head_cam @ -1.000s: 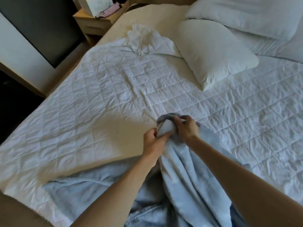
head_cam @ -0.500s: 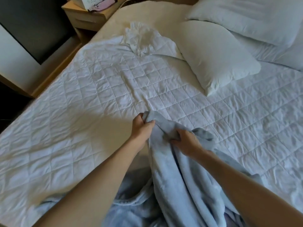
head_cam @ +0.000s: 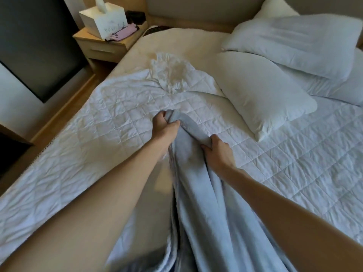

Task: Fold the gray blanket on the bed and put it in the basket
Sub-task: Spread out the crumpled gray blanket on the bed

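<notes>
The gray blanket (head_cam: pixel 206 209) is seen in the lower middle of the frame, gathered into a long bunched strip that runs from the bottom edge up to the centre, over the white quilted bed (head_cam: pixel 88 138). Its upper end is held by both hands. The left hand (head_cam: pixel 164 128), at the centre of the frame, is curled tightly round what looks like a corner. The right hand (head_cam: pixel 218 152), just below and to the right of it, is closed over the hemmed edge, fingers wrapped under the cloth. The two hands are near each other but apart, with a short run of edge stretched between them.

The step in hand is judged to be the finding and spreading of one edge, so that a first fold can be made. It would be done well if the corner in the left hand were pinched firmly and the edge were fed through the right hand toward the right of the frame — until the second corner is reached. The edge should be held taut and level, and the cloth lifted so that the bunched length below falls flat, not twisted. The pillow (head_cam: pixel 263 95) in the upper right lies close to that path and is best not swept. No fold is yet made — and no basket is to be seen in this view
</notes>
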